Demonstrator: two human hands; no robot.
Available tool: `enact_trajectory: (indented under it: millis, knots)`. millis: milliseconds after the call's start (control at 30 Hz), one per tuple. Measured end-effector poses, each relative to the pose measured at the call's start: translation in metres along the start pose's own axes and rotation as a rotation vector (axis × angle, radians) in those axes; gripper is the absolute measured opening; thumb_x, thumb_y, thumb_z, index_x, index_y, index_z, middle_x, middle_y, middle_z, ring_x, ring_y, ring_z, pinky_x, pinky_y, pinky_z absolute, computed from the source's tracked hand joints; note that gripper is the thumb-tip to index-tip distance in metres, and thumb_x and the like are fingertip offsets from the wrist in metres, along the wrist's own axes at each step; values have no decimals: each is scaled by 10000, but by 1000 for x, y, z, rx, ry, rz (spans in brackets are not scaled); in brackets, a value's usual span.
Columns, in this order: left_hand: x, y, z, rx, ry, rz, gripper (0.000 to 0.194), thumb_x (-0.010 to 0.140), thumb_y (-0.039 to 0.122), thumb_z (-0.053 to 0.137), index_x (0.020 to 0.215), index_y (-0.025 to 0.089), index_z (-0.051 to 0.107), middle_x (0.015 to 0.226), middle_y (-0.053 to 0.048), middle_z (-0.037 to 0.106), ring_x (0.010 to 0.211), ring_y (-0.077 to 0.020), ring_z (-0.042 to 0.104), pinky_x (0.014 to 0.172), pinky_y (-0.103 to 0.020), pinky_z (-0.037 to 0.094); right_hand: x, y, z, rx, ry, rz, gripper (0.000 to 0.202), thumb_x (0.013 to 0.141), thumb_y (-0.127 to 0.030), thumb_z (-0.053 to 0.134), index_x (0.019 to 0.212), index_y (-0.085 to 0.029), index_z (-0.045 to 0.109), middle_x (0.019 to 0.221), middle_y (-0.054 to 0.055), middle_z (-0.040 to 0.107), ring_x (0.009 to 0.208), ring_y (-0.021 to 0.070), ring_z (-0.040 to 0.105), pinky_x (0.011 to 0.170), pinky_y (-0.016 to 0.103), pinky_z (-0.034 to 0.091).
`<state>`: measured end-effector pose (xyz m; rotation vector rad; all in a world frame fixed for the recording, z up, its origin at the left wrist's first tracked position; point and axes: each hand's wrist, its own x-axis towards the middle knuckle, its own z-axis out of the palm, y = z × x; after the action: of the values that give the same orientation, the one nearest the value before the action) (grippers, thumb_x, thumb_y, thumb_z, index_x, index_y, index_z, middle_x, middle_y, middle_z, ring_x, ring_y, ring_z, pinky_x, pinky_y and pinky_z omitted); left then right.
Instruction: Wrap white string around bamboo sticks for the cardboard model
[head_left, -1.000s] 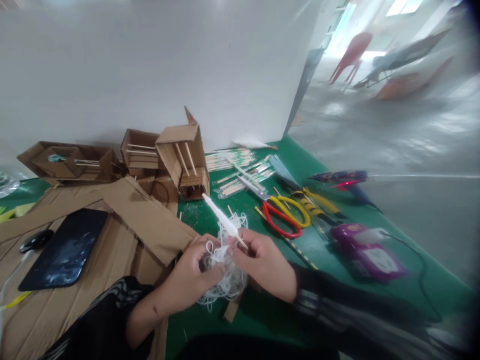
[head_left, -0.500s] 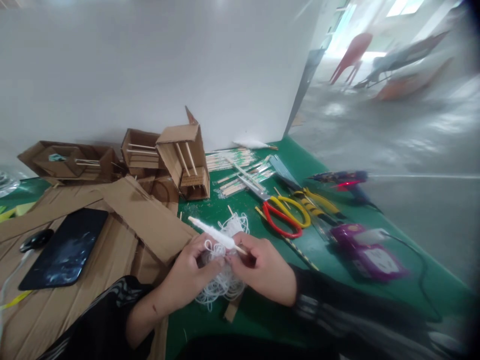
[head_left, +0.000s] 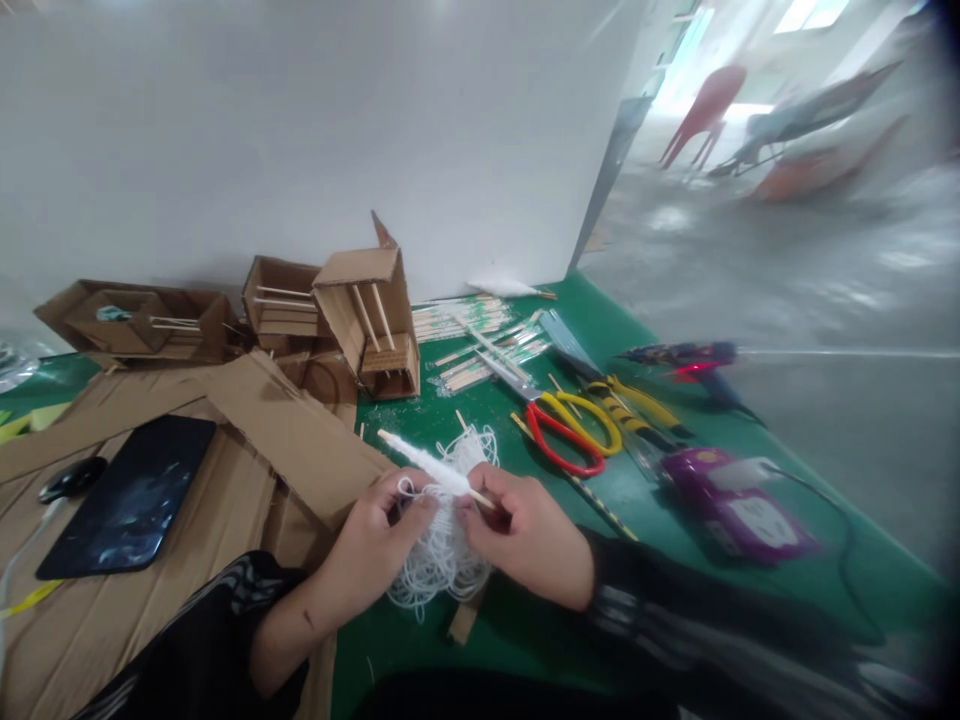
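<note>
A wooden stick (head_left: 431,466) wrapped in white string slants across the middle of the view. My right hand (head_left: 529,530) pinches its lower right end between thumb and fingers. My left hand (head_left: 375,548), thumb and fingers closed together, grips loose white string just below the wrapped part. Under and between both hands lies a tangled heap of white string (head_left: 442,560) on the green table. Another stick end (head_left: 461,421) pokes out behind the heap.
Cardboard boxes (head_left: 360,320) stand at the back. Wrapped chopsticks (head_left: 465,320), red-and-yellow scissors (head_left: 566,432), a glue gun (head_left: 682,358) and a purple power strip (head_left: 735,505) lie to the right. On cardboard at left rests a black tablet (head_left: 131,498).
My left hand has shifted slightly left and down, and the string near its fingers has changed shape. My right hand stays nearly in place on the stick.
</note>
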<state>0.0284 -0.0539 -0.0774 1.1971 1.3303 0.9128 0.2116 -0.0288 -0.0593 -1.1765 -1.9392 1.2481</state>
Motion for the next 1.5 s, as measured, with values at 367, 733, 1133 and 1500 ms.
enact_trajectory:
  millis: [367,733,1133,1500]
  knots:
    - [3,-3,-2,-159,-14,-71,291,792,459,613,813,170,586,647,40,547,555,-101,471,554,-212,406,-1,-3,-4,60,-58,-27,121,836,-293,535,791,-181,533,563,-61,417,489,80,336,461,216,271]
    - [1,6,2,-166,-34,-93,299,804,451,613,834,155,586,675,22,561,574,-107,497,570,-220,425,0,-4,1,58,1,89,203,775,-305,605,921,-186,528,527,-87,422,466,79,341,453,202,269]
    - [1,2,-1,-151,-51,-58,310,834,478,565,857,170,597,663,28,556,565,-103,461,556,-210,406,1,-4,-1,4,-2,-18,180,814,-317,544,696,-189,500,519,-70,376,468,76,320,449,211,252]
    - [0,6,0,-175,-103,-53,271,856,443,552,826,175,528,665,44,495,562,-91,435,546,-198,391,-2,-1,-5,402,-47,33,251,787,-399,638,779,-167,542,553,-71,362,478,70,294,455,219,254]
